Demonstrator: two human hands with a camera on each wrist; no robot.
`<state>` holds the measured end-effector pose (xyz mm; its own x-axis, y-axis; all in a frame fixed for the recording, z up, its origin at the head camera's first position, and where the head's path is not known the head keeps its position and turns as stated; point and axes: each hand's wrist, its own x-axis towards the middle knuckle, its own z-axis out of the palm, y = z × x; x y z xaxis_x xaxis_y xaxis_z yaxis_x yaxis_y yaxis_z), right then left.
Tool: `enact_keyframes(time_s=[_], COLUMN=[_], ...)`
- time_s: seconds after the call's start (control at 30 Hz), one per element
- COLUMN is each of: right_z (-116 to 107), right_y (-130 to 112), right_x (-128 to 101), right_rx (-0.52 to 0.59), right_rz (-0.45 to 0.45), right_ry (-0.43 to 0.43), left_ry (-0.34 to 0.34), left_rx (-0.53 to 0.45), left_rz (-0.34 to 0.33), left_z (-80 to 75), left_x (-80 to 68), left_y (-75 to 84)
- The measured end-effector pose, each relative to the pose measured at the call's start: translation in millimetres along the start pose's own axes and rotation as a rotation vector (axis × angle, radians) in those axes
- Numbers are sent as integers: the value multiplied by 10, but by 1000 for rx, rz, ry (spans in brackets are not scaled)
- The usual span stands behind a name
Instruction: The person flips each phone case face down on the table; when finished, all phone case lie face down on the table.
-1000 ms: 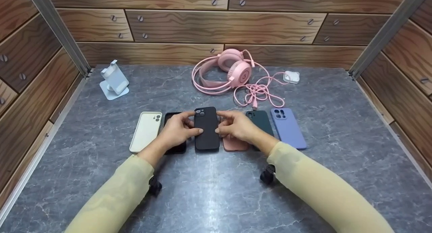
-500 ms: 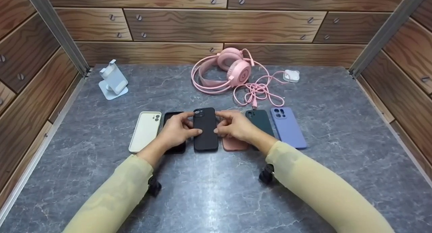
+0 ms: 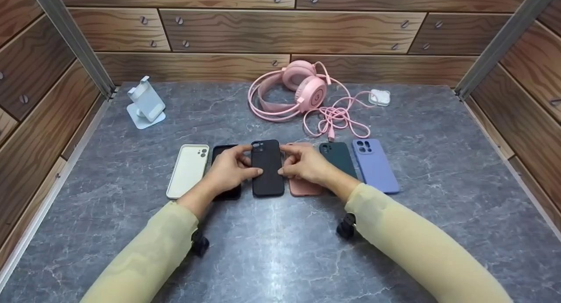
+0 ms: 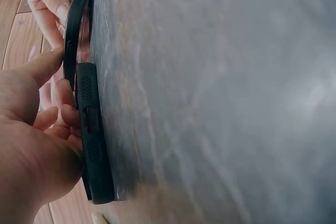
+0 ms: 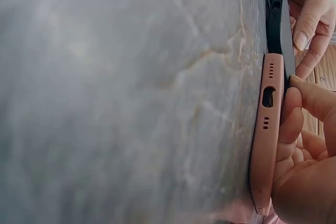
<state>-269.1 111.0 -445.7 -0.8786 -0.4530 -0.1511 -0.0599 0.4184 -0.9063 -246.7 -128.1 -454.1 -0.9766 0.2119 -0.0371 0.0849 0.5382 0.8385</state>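
Observation:
Several phone cases lie in a row on the grey marble table [image 3: 280, 250]: cream [image 3: 188, 170], black [image 3: 224, 150], a middle black case [image 3: 268, 169], pink [image 3: 302, 188], dark green [image 3: 339, 156] and lavender [image 3: 375, 165]. My left hand [image 3: 246, 160] pinches the middle black case by its left edge. My right hand [image 3: 285, 160] pinches its right edge. In the left wrist view my left hand [image 4: 37, 129] rests over the nearer black case [image 4: 94, 145], with its thumb on the middle case [image 4: 76, 30]. The right wrist view shows my right hand [image 5: 304, 145] over the pink case [image 5: 265, 140].
A pink headset [image 3: 302, 92] with a tangled cable [image 3: 335, 119] lies at the back, beside a small white plug [image 3: 379, 98]. A white phone stand [image 3: 145, 103] sits at the back left. Wooden panel walls close in three sides.

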Motion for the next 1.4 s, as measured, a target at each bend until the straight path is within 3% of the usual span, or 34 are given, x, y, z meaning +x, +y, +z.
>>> enact_keyframes(time_s=[0.57, 0.97, 1.17, 1.4], right_z=[-10, -5, 3, 11], right_y=[-27, -47, -56, -45], right_x=[43, 43, 47, 17], right_rx=[-64, -135, -137, -142], right_rz=[35, 9, 4, -7], right_ry=[2, 23, 37, 58], left_ry=[9, 19, 34, 81], left_rx=[75, 158, 121, 40], left_rz=[-5, 36, 30, 62], left_z=[11, 11, -55, -245], left_x=[9, -6, -7, -26], left_y=[2, 58, 117, 131])
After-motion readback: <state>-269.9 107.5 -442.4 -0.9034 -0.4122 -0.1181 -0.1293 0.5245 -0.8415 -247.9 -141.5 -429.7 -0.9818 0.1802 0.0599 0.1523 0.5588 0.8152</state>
